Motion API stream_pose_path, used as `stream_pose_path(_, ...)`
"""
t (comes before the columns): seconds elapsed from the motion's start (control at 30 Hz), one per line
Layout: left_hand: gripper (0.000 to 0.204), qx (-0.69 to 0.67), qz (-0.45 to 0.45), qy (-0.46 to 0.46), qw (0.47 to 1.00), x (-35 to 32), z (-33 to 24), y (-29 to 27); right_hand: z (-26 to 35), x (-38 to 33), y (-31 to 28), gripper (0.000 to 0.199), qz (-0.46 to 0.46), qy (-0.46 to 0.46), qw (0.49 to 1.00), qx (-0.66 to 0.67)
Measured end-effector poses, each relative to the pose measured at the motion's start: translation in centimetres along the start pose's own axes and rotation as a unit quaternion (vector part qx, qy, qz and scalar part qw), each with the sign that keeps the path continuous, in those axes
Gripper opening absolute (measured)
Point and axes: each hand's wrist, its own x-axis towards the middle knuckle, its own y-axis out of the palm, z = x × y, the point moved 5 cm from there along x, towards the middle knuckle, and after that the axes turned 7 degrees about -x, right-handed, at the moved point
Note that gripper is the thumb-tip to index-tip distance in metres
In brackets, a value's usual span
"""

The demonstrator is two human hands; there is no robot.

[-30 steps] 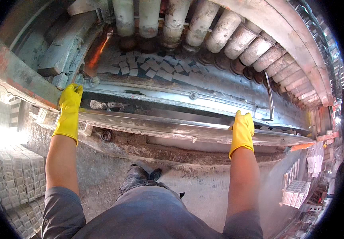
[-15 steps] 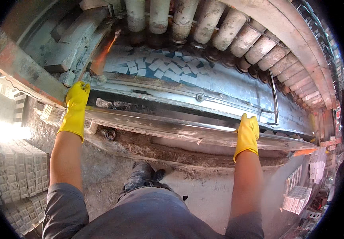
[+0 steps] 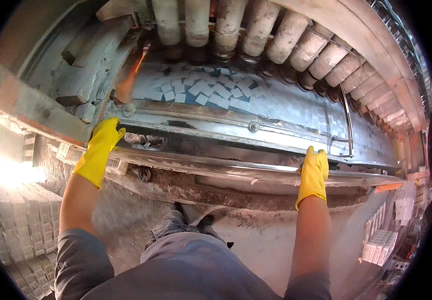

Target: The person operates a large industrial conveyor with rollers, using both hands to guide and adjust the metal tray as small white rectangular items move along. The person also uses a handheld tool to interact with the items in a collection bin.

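My left hand (image 3: 105, 150), in a yellow rubber glove, is at the left end of a long metal panel (image 3: 216, 163). Its fingers curl beyond the panel's edge, the thumb stands apart, and the fingertips are partly hidden. Farther right, my right hand (image 3: 314, 172), in a matching glove, is closed over the same panel's upper edge. The panel is shiny along its top and runs across in front of me. Between it and the machine's metal ledge (image 3: 216, 131) lies a dark gap. Behind the ledge, pale square pieces (image 3: 221, 91) lie scattered on a bluish surface.
Thick grey cylinders (image 3: 231, 30) line the machine's back. A thin metal bracket (image 3: 347, 120) rises at the right. Stacked white crates (image 3: 23, 215) stand left, with another crate stack (image 3: 378, 247) at right. A rough raised curb (image 3: 216, 202) runs before my feet.
My left hand has moved down toward me, its thumb now apart from the fingers. The gap behind the panel looks wider. My right hand has shifted slightly, and the whole view has moved a little.
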Motion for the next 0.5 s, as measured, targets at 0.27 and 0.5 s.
stream_pose_path(0.27,0.054,-0.025,-0.039,0.328,0.944,5.3,-7.8,4.1,0.6,1.9,0.3,0.075,-0.065,0.020,0.997,-0.030)
stream_pose_path(0.5,0.058,0.022,-0.021,0.366,0.930,15.6,-19.3,13.0,1.2,4.6,1.0,0.073,-0.099,0.007,0.994,-0.047)
